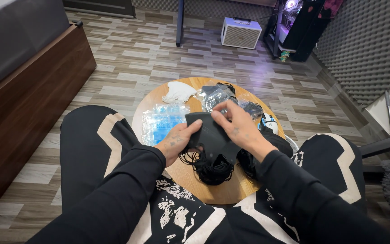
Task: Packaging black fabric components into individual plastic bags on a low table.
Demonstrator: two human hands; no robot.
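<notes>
Both my hands hold a black face mask (211, 135) above a small round wooden table (213, 192). My left hand (177, 142) grips its left edge with the thumb on top. My right hand (238, 126) pinches the mask's upper right edge. Under the mask lies a heap of black elastic cords (211, 171). Clear plastic packs of blue masks (161, 122) sit just left of my left hand. Behind my hands are clear bags with dark masks (217, 96) and a small stack of white masks (177, 92).
My knees in black trousers with beige stripes flank the table. A dark wooden bed frame (28, 104) runs along the left. A white box-shaped speaker (240, 32) and a lit computer tower (294, 22) stand at the back. Grey foam panels (366, 45) cover the right wall.
</notes>
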